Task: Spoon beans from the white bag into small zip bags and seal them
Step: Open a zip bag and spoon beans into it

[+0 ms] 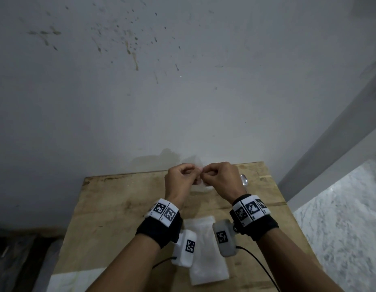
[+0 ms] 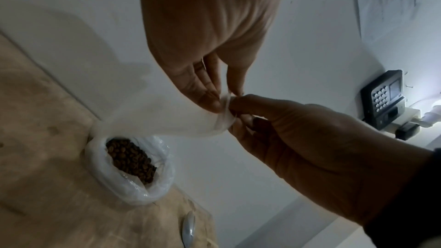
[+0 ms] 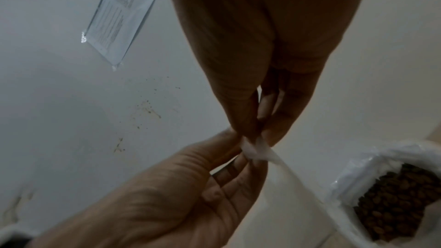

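We pinch a zip bag's (image 2: 181, 120) mouth with both hands, left (image 1: 178, 180) and right (image 1: 222, 178), to part it. The bean bag (image 2: 133, 169) stands open just below for spooning.

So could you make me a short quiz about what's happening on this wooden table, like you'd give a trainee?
1. True or false: both hands pinch the top edge of the small clear plastic zip bag.
2. Where does the shiny metal spoon lie? A) inside the white bag B) on the wooden table C) in the right hand
3. What fills the open white plastic bag?

Key:
1. True: the left hand and right hand meet at its mouth.
2. B
3. Brown beans.
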Demonstrator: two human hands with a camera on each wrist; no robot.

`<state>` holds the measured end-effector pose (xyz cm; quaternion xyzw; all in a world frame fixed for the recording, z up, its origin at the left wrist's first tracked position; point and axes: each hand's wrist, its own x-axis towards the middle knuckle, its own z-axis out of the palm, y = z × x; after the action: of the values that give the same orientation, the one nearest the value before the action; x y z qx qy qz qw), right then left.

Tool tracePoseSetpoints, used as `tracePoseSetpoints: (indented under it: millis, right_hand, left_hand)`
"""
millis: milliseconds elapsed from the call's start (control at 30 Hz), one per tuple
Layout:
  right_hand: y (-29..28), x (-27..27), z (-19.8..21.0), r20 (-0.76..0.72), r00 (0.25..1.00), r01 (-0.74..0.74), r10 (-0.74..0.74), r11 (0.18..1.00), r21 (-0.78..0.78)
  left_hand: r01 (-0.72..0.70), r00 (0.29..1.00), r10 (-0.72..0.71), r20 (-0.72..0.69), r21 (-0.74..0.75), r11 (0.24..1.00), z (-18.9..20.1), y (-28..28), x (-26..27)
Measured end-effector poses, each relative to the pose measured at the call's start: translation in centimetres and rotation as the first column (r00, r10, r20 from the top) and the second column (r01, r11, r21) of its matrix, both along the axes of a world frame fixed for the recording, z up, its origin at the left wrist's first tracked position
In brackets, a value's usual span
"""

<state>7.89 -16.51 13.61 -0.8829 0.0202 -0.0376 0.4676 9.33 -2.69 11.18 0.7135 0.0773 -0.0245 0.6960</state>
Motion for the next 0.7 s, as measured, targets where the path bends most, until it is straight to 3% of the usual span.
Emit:
tracePoseSetpoints:
  millis: [167, 300, 400, 600, 700]
  right_hand:
    - [0.1, 0.6, 0.0, 0.036, 0.998, 0.048, -0.044, 0.991, -0.121]
    - [0.1, 1.0, -0.2, 0.048, 0.994, 0.105, -0.095, 0.943, -0.317]
    - [-1.2, 1.4, -0.3, 0.083, 0.985, 0.169, -0.148, 0.911, -0.377]
    - [-0.9, 1.1, -1.3, 0.159, 0.987, 0.030, 0.035, 0.921, -0.390]
    - [-0.6, 1.1, -1.7, 0.169, 0.985, 0.034, 0.038, 0.914, -0.403]
  left_hand:
    - [0.027, 0.999, -0.031, 0.032, 0.114, 0.993, 0.5, 0.2, 0.7]
    - [-0.019, 0.996, -0.009, 0.089, 0.301, 0.953, 0.8, 0.1, 0.9]
    - [-0.043, 0.994, 0.005, 0.109, 0.346, 0.937, 0.6, 0.6, 0.7]
    - [-0.002, 0.988, -0.053, 0.145, 0.356, 0.934, 1.0, 0.6, 0.3]
    - [0.021, 0.982, -0.089, 0.169, 0.367, 0.930, 1.1, 0.5, -0.1]
